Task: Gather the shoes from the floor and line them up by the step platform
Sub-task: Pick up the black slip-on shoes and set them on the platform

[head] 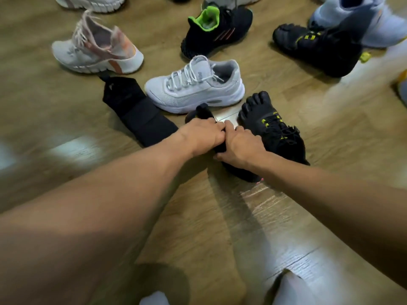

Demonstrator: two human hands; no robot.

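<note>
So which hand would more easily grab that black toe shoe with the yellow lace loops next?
Probably the right hand. It already rests against the black toe shoe, while the left hand sits farther over, toward the black sock. Both seem busy with a dark item.

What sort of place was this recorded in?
Probably an indoor room, perhaps a home or gym corner; I can't tell which. Wood-look plank floor with shoes scattered across it, such as a white mesh lace-up sneaker and a black five-toed shoe with yellow lace loops.
</note>
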